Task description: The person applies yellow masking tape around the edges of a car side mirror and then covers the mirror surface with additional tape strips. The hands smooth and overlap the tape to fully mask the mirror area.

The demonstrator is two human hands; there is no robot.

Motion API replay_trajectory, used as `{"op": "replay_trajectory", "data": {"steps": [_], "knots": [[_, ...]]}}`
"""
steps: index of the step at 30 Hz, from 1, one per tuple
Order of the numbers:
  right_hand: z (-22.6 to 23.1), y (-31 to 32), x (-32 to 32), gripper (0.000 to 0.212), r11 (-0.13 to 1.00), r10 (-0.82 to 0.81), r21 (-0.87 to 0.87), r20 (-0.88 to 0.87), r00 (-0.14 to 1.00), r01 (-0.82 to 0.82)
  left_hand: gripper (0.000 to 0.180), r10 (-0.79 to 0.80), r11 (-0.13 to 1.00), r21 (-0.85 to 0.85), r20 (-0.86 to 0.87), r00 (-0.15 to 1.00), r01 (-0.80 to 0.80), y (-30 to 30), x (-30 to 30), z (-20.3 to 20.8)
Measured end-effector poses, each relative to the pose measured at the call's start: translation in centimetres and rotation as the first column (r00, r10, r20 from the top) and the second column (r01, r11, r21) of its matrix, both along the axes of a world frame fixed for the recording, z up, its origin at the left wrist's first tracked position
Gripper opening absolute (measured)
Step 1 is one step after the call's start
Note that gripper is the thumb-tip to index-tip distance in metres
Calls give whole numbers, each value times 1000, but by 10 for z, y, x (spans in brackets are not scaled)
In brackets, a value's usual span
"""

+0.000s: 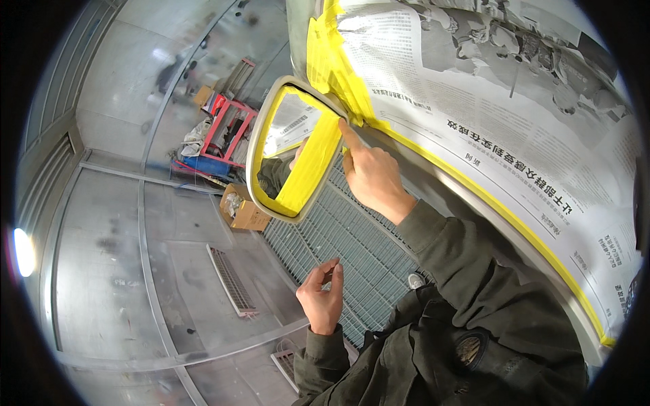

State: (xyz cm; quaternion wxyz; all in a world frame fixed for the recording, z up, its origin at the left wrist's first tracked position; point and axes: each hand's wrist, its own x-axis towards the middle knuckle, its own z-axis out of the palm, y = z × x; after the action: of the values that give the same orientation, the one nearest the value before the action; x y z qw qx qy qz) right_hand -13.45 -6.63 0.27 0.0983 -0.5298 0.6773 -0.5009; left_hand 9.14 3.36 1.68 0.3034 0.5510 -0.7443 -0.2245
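Above grating, mirror tape touched by an empty right hand could be lifted if dragged; left hand is curled narrow, contents unclear.

Grey panel walls w/ dk smudges, grated flr, red rack nr cardbd box, bright lamp.

A red rack stands at ten o'clock. At nine lies an open cardboard box; farther out, a lit lamp.
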Motion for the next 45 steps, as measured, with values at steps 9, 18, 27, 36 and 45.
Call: {"op": "replay_trajectory", "data": {"steps": [9, 18, 27, 36, 45], "knots": [[-5, -17, -18, 49, 994, 103, -66, 419, 902, -83, 15, -53, 999, -1, 7, 999, 53, 1, 3, -3], [4, -6, 4, 61, 997, 45, 50, 217, 975, -57, 15, -74, 997, 13, 10, 997, 73, 1, 0, -3], [15, 4, -2, 73, 999, 31, -20, -165, 986, -35, 16, -85, 996, 10, 39, 996, 84, 5, 12, -4], [20, 46, 48, 92, 940, 325, 41, -418, 848, -340, 16, -111, 994, 18, 39, 993, 110, -1, 8, -6], [8, 51, 50, 89, 926, 279, -52, -571, 772, -373, 16, -108, 994, 34, 55, 993, 106, 0, 5, -6]]}}
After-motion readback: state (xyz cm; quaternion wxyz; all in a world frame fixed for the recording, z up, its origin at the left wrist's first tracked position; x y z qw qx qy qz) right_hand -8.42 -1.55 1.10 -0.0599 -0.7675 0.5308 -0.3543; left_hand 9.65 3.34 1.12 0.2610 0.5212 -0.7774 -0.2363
